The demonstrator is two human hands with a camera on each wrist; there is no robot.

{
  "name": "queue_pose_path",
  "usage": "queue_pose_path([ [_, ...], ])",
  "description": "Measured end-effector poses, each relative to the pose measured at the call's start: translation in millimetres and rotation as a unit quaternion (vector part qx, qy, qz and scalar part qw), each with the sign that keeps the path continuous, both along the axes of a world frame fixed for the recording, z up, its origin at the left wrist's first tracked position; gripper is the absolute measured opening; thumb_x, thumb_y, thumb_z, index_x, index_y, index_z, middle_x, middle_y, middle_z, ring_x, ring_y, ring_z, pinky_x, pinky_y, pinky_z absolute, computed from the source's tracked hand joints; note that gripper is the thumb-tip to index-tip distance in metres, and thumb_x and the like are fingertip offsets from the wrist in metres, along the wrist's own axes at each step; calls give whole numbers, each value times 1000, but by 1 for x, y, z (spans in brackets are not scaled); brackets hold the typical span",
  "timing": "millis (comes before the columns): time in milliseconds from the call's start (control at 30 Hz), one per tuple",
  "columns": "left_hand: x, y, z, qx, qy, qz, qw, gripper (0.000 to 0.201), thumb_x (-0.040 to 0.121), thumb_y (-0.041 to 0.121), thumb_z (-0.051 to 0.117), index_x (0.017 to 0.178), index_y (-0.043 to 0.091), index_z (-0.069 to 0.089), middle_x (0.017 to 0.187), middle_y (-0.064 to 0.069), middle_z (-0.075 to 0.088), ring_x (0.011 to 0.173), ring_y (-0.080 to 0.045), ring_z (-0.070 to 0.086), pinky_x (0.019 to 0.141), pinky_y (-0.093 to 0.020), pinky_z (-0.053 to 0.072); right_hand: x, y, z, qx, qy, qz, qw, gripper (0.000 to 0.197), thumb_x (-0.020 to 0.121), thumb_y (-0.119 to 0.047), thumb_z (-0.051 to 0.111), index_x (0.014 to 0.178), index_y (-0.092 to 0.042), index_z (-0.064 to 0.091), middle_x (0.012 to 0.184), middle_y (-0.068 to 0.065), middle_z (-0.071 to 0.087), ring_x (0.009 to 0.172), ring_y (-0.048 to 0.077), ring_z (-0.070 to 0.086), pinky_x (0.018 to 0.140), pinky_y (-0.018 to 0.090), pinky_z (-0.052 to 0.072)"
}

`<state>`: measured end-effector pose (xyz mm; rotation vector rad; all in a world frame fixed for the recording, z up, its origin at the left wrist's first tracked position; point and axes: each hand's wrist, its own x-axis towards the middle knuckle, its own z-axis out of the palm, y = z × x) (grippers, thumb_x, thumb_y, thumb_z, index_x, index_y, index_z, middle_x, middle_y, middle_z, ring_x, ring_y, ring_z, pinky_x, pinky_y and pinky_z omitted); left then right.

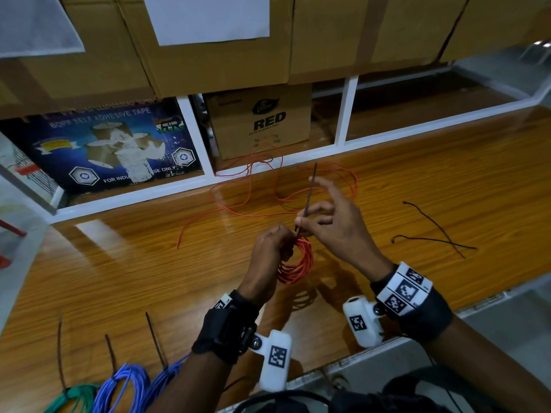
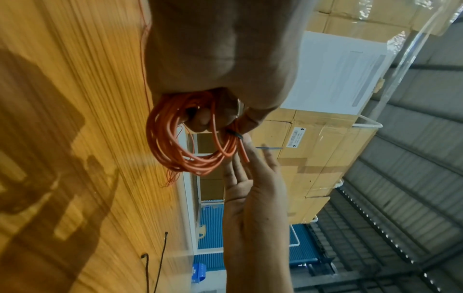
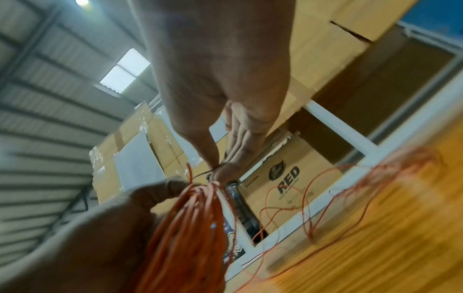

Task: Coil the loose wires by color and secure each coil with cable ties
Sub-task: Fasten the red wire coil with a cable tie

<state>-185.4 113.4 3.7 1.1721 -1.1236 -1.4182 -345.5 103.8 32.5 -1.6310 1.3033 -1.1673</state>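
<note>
left hand [image 1: 272, 242] fist-curled round orange coil [image 1: 298, 263] | right hand [image 1: 328, 222] pinches black cable tie [image 1: 308, 198] upright, other fingers spread | carton [image 1: 262, 123] reads "RED"

The left hand [image 1: 272, 248] covers the top of the orange coil [image 1: 298, 262], so the cable tie [image 1: 308, 193] closing around it is out of sight. At the worktop's near edge, the green coil [image 1: 70, 397] and blue coils [image 1: 125, 386] are cut off. Loose orange wire [image 3: 406, 164] smears into blur.
</note>
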Motion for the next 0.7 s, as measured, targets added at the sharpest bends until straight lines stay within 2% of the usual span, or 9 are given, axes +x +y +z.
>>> queue_pose_path([
  [133, 1, -2, -1, 51, 33, 14, 998, 26, 90, 12, 54, 65, 17, 52, 64, 2, 39, 56, -12, 30, 57, -31, 25, -4, -1, 7, -55, 37, 8, 998, 90, 92, -9, 75, 157, -36, 18, 90, 0, 73, 80, 8, 74, 75, 31, 63],
  [233, 1, -5, -3, 86, 70, 23, 994, 20, 86, 18, 58, 67, 18, 57, 66, -3, 34, 58, -14, 29, 59, -37, 24, -3, -3, 4, -54, 18, -19, 998, 107, 88, -6, 79, 159, -41, 6, 86, 4, 74, 75, 9, 75, 70, 27, 63],
  [300, 1, -6, -5, 95, 86, 29, 991, 14, 82, 22, 61, 68, 19, 59, 70, -7, 34, 61, -18, 30, 61, -40, 25, -1, -3, 2, -60, 23, -18, 998, 96, 90, -9, 78, 157, -39, 16, 87, 4, 74, 73, 8, 75, 67, 26, 63],
  [400, 1, -9, -8, 125, 112, 35, 985, 12, 72, 28, 66, 72, 17, 60, 65, -3, 37, 61, -21, 31, 63, -44, 28, -2, -5, -3, -97, 118, -10, 988, 38, 99, -17, 69, 136, -22, 62, 96, -1, 76, 83, 1, 72, 73, 27, 62],
  [433, 2, -10, -9, 134, 117, 36, 983, 15, 69, 29, 68, 73, 17, 60, 63, -2, 36, 60, -22, 30, 63, -45, 29, -4, -7, -5, -105, 138, -5, 985, 28, 100, -15, 65, 128, -16, 69, 101, -1, 77, 89, -1, 71, 76, 23, 61],
  [500, 3, -11, -8, 138, 119, 42, 982, 13, 71, 27, 66, 71, 16, 58, 60, -1, 31, 56, -18, 26, 59, -39, 26, -6, -11, -11, -112, 169, 13, 979, 31, 97, -5, 63, 126, -11, 72, 110, 0, 76, 97, -1, 69, 83, 15, 57],
  [533, 3, -11, -8, 136, 117, 45, 983, 12, 76, 23, 63, 70, 16, 56, 59, -1, 27, 54, -16, 23, 56, -36, 23, -7, -13, -14, -123, 201, 16, 972, 33, 94, -4, 65, 126, -10, 72, 112, 1, 75, 96, 1, 69, 83, 16, 57],
  [600, 4, -11, -8, 128, 110, 48, 984, 17, 85, 15, 58, 68, 14, 53, 57, -1, 22, 52, -15, 18, 51, -31, 19, -10, -18, -20, -157, 274, 2, 949, 30, 93, -7, 68, 123, -11, 74, 107, 3, 77, 89, 7, 70, 77, 20, 58],
  [700, 4, -10, -6, 112, 111, 50, 986, 22, 89, 9, 53, 67, 13, 52, 53, 3, 24, 48, -12, 20, 47, -27, 19, -15, -20, -25, -169, 339, -28, 925, 23, 100, -18, 64, 120, -13, 74, 96, 4, 72, 81, 18, 67, 66, 24, 45],
])
